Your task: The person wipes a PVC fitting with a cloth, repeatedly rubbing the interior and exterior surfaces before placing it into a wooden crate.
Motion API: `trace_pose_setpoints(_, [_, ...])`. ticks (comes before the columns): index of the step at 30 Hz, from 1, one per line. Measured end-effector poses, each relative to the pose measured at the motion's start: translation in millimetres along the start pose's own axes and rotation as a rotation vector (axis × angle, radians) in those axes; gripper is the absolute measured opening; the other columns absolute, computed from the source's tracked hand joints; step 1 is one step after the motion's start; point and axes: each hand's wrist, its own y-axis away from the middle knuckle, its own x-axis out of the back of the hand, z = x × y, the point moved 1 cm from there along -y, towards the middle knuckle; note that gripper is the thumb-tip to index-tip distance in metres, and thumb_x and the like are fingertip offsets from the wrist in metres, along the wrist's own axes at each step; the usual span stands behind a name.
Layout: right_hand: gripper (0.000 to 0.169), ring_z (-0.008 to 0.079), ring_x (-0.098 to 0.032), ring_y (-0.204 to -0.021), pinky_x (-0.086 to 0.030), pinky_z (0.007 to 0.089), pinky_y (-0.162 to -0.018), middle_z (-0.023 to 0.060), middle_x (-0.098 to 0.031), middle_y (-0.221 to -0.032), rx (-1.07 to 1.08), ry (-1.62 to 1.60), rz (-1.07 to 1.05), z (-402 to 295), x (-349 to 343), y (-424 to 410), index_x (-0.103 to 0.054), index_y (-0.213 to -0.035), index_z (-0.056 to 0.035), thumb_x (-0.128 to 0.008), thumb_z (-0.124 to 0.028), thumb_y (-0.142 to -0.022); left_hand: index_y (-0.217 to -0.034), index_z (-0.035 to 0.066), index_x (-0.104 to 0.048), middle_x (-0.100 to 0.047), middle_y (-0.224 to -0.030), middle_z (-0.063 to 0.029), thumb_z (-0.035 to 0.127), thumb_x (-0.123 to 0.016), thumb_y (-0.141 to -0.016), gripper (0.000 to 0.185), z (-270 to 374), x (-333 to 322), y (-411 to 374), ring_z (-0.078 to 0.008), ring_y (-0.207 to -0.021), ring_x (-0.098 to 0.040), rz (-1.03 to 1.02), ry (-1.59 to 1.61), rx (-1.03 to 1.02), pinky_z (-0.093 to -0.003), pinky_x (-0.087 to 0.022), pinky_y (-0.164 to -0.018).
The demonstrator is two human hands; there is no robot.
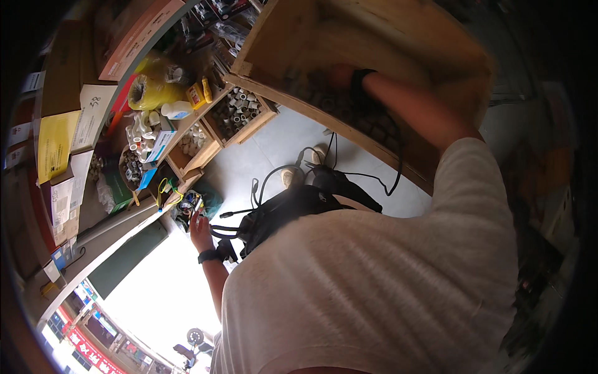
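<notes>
My right hand is down inside a large wooden bin, close to a pile of small dark-looking pieces. Shadow and blur hide its fingers, so I cannot tell whether it grips any of them. A black band circles that wrist. Low at my side is my left hand, its fingers slightly apart and nothing visible in them. It also wears a black wrist strap. Just beyond its fingertips lies a cluster of mixed small goods. A black bag with loose cables hangs at my waist.
Wooden compartments hold grey pipe fittings and white fittings. A yellow roll, a white bottle and white elbow pipes crowd the shelf. Cartons are stacked at left. A black cable loops beside the bin.
</notes>
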Motion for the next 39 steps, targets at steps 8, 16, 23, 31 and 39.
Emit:
trace_pose_setpoints(8, [0.027,0.0326,-0.059,-0.084,-0.046,0.0391,-0.076,0.0159,-0.063,-0.091,-0.05,-0.029,-0.05,-10,6,14,-0.066,-0.089,-0.0103,-0.05,-0.026,-0.074,-0.117,0.009,-0.049,-0.055,-0.095,-0.003,0.003,-0.054,-0.083,0.035,4,10,-5,-0.0084,-0.079,-0.051,-0.047,-0.022,-0.021,-0.0203,-0.042,-0.064])
trace_pose_setpoints(16, [0.054,0.015,-0.061,-0.074,-0.047,0.03,-0.069,0.009,-0.063,-0.087,-0.207,-0.977,0.347,-13,102,111,-0.054,-0.106,-0.0011,-0.046,-0.05,-0.085,-0.118,0.006,-0.048,-0.05,-0.119,-0.0099,0.002,-0.057,-0.081,0.038,50,20,-54,-0.0204,-0.11,-0.049,-0.114,-0.147,-0.419,-0.0291,-0.042,-0.088])
trace_pose_setpoints(23, [0.037,0.0102,-0.052,-0.052,-0.039,0.0184,-0.047,0.0065,-0.06,-0.084,0.044,-1.491,0.624,-159,155,228,-0.051,-0.105,-0.0035,-0.039,-0.036,-0.092,-0.116,0.004,-0.048,-0.053,-0.116,-0.0091,-0.002,-0.055,-0.082,0.036,162,18,-18,-0.0176,-0.106,-0.052,-0.386,-0.093,-0.735,-0.0277,-0.043,-0.087])
trace_pose_setpoints(31, [0.041,0.0115,-0.045,-0.044,-0.036,0.0214,-0.04,0.0103,-0.058,-0.079,0.213,-1.822,0.417,-318,118,208,-0.044,-0.113,-0.0043,-0.038,-0.039,-0.092,-0.122,0.0,-0.044,-0.053,-0.116,-0.0093,0.011,-0.068,-0.075,0.054,264,20,83,-0.0149,-0.087,-0.058,-1.143,0.153,-0.827,-0.0272,-0.047,-0.073])
trace_pose_setpoints(39, [0.038,0.0111,-0.048,-0.051,-0.037,0.0217,-0.044,0.008,-0.059,-0.082,0.326,-1.846,0.564,-358,114,174,-0.048,-0.108,-0.0043,-0.04,-0.038,-0.092,-0.117,-0.002,-0.046,-0.055,-0.108,-0.0081,0.002,-0.064,-0.077,0.043,252,20,97,-0.0148,-0.099,-0.053,-1.131,0.496,-0.754,-0.0282,-0.044,-0.083])
